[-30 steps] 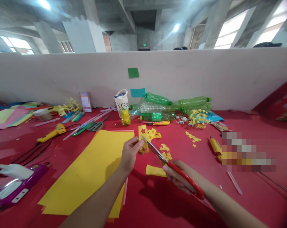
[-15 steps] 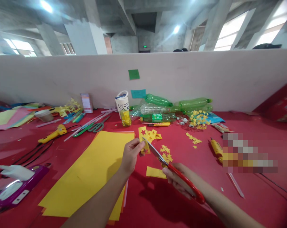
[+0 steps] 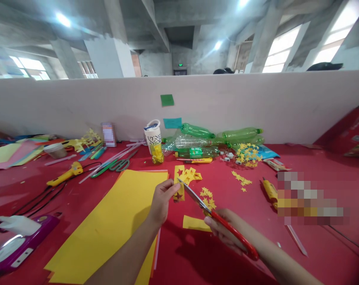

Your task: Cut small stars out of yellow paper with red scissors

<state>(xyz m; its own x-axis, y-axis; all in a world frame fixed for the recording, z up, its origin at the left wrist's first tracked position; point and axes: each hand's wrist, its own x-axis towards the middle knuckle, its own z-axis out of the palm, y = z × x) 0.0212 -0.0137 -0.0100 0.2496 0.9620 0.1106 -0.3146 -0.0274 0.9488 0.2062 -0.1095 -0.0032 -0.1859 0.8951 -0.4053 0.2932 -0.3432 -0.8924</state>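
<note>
Between the fingers of my left hand (image 3: 162,198) is a strip of yellow paper (image 3: 179,171) with star-shaped holes in it. My right hand (image 3: 227,225) grips red-handled scissors (image 3: 235,233), whose blade tips reach the strip close to my left thumb. The blades look nearly closed. Just behind the strip lie more yellow cut-out scraps (image 3: 191,175). A small pile of yellow paper stars (image 3: 208,196) sits beyond the scissors. A plain yellow strip (image 3: 195,223) rests on the red table below the blades.
Yellow sheets (image 3: 117,221) are stacked at left, near a yellow glue gun (image 3: 65,175) and a purple power strip (image 3: 21,243). Plastic bottles (image 3: 197,143) and a white cup (image 3: 153,136) line the partition. Another glue gun (image 3: 270,192) lies right, below scattered stars (image 3: 241,179).
The view has tilted up slightly, so the table items sit lower in the picture. My hands keep their grips on the strip and scissors, and the strip now stands more upright.
</note>
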